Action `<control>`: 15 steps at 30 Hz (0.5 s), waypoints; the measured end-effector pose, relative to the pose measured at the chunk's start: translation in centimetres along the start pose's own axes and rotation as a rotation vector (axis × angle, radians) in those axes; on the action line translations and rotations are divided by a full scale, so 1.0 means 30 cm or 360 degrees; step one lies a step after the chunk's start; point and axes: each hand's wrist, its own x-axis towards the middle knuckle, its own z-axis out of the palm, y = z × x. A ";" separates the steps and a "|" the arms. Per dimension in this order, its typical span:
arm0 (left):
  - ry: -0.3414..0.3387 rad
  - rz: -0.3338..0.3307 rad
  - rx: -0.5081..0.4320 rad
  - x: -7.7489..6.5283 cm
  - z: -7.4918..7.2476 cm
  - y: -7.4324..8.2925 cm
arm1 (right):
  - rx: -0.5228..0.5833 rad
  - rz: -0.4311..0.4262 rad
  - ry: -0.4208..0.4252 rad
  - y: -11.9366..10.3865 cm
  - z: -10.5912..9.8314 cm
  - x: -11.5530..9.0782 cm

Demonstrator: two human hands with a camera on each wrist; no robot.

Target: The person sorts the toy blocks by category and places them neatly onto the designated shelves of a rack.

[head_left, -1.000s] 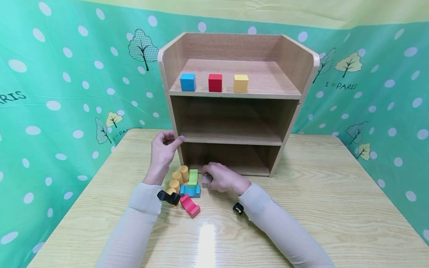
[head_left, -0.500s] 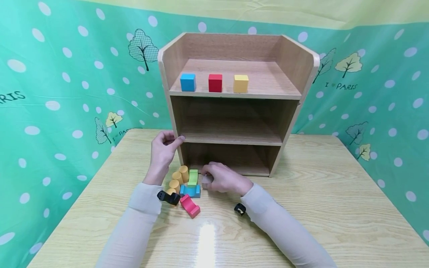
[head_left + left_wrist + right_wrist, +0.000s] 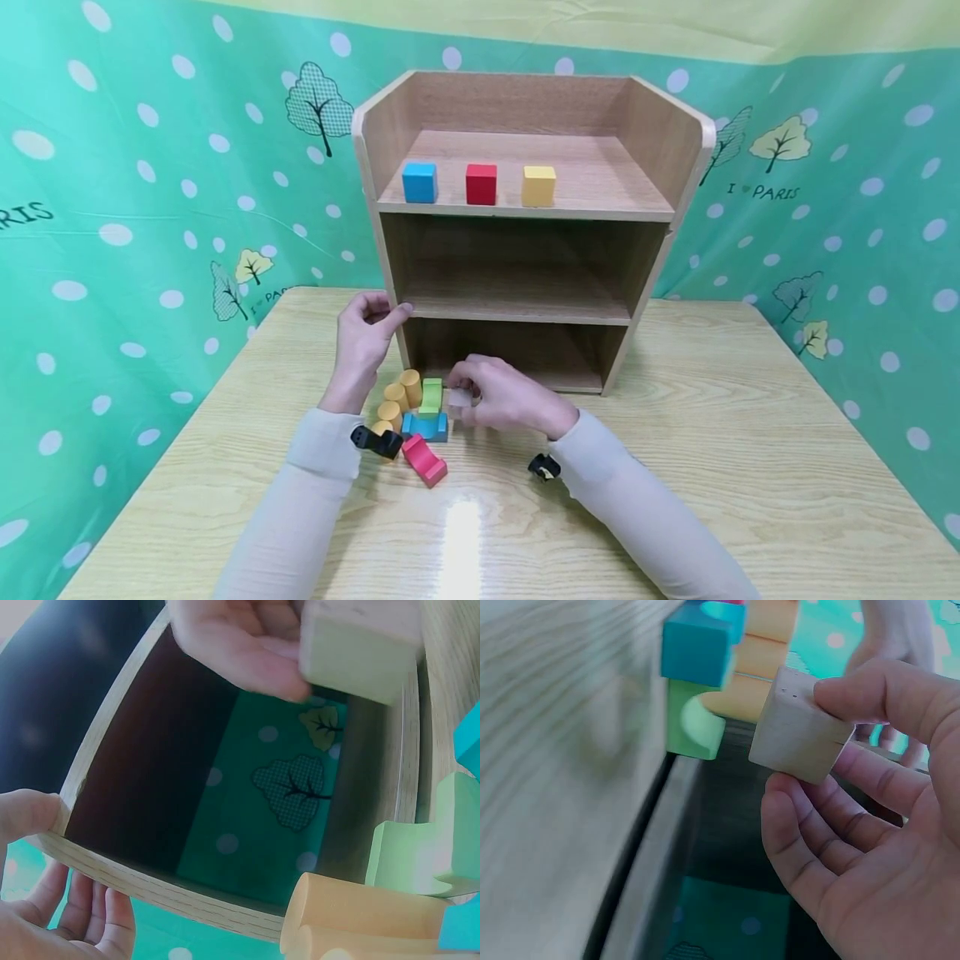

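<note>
My right hand (image 3: 513, 396) pinches a plain wooden cube (image 3: 799, 727) between thumb and fingers, in front of the bottom compartment. In the right wrist view the cube is tilted. My left hand (image 3: 365, 333) holds the left side panel of the wooden shelf (image 3: 525, 214), its thumb on the front edge at the middle board and the fingers outside. Left of the cube stand a green notched block (image 3: 431, 397) and a blue notched block (image 3: 425, 427). A pink notched block (image 3: 424, 461) lies nearer, turned at an angle.
Several tan cylinders (image 3: 410, 386) stand in a row beside the notched blocks, the nearest partly behind the left wrist camera. On the top board sit a blue cube (image 3: 420, 184), a red cube (image 3: 481, 185) and a yellow cube (image 3: 538, 187). A patterned green cloth (image 3: 150, 250) hangs behind.
My right hand and the wooden cube have risen slightly, and the right forearm has shifted a little to the right. The left hand stays on the shelf's side panel.
</note>
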 end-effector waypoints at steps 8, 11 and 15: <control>-0.0001 0.0001 0.0010 0.002 0.001 -0.003 | -0.0018 -0.0078 0.0051 -0.029 -0.039 -0.020; -0.0004 -0.0001 0.0014 0.001 0.000 -0.004 | -0.0009 -0.0088 0.0048 -0.036 -0.049 -0.026; -0.0005 -0.0009 0.0029 -0.001 0.000 -0.001 | 0.0007 -0.0113 0.0062 -0.039 -0.064 -0.034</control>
